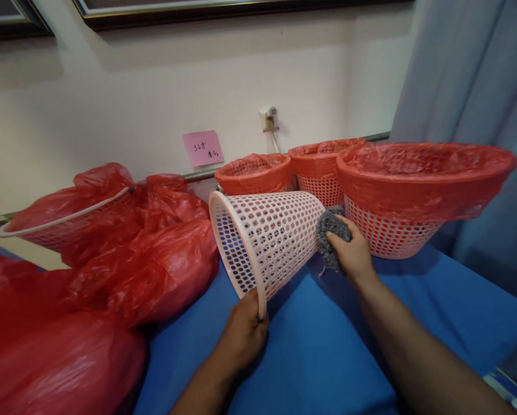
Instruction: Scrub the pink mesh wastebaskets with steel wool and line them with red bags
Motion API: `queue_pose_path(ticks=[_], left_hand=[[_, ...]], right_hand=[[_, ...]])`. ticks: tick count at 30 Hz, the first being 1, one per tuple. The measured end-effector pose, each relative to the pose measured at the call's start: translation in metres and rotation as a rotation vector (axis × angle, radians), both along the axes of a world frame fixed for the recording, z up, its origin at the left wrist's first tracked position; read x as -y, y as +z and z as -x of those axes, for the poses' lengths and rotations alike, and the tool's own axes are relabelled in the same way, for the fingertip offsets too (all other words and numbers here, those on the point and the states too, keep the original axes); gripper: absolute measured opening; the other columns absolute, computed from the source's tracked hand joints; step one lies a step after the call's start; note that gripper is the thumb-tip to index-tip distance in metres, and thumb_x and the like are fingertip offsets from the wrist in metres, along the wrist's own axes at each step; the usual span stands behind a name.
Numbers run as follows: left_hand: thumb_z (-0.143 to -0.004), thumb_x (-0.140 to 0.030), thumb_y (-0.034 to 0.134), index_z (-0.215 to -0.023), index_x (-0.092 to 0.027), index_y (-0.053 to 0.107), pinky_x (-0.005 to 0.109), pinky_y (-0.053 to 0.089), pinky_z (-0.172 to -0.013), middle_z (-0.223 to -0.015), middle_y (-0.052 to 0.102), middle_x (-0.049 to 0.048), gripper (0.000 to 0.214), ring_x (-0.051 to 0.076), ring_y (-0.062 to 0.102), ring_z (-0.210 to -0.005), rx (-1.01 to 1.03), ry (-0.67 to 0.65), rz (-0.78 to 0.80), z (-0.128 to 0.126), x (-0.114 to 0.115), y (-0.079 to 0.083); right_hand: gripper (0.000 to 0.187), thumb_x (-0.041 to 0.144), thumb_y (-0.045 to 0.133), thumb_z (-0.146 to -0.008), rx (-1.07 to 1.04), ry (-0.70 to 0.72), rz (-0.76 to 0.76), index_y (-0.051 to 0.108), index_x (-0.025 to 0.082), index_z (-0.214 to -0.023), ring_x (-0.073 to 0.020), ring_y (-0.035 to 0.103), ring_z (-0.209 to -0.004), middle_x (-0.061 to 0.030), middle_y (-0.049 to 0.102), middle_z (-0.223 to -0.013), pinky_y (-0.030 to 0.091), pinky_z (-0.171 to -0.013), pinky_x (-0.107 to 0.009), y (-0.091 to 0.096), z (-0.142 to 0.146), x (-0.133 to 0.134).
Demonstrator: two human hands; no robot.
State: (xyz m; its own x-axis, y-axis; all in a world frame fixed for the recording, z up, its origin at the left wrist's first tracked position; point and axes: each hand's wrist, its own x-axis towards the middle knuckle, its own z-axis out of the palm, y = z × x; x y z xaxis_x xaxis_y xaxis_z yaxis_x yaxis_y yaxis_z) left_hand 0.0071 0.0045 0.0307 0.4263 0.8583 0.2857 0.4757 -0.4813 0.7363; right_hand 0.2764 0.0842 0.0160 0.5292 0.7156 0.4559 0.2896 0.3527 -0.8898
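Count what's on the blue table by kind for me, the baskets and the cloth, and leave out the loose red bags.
Bare mesh basket, on its side: 1
Upright baskets lined with red bags: 3
Tipped basket partly in a red bag: 1
Grey cloth: 1
Total: 6

The basket (269,242) is pale pink, pierced all over with round holes; the cloth (331,233) is speckled grey. The worktop (327,346) is plain blue, the bags (146,259) glossy red, the note (203,148) pink.

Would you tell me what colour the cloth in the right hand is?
The cloth is grey, clearest in the head view.
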Motion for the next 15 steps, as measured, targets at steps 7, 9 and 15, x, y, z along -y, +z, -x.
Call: queue_pose_path(ticks=[7,9,15], left_hand=[[-0.089,-0.014,0.059,-0.116,-0.022,0.079,0.043,0.057,-0.106,-0.117,0.08,0.007,0.035,0.03,0.07,-0.118,-0.056,-0.065,0.057,-0.005,0.004,0.012],[-0.093,-0.026,0.064,-0.113,-0.02,0.08,0.04,0.061,-0.098,-0.113,0.081,0.0059,0.026,0.03,0.073,-0.11,0.067,-0.04,0.096,-0.006,0.008,0.014],[-0.101,-0.042,0.061,-0.13,-0.019,0.075,0.048,0.053,-0.112,-0.127,0.078,0.0101,0.04,0.031,0.071,-0.12,0.288,0.144,0.128,-0.002,0.013,0.012]], right_hand=[[0.064,0.017,0.066,-0.084,0.662,0.467,-0.622,0.056,0.029,-0.146,-0.032,0.055,-0.139,-0.0118,0.04,-0.16,0.058,-0.108,-0.049,0.018,0.057,0.079],[0.063,0.017,0.066,-0.084,0.704,0.532,-0.662,0.055,0.027,-0.146,-0.0317,0.056,-0.137,-0.0129,0.04,-0.159,0.059,-0.106,-0.048,0.019,0.064,0.086],[0.049,0.02,0.065,-0.086,0.425,0.188,-0.358,0.065,0.026,-0.134,-0.0315,0.058,-0.135,-0.0126,0.054,-0.148,0.054,-0.111,-0.053,0.003,0.042,0.043]])
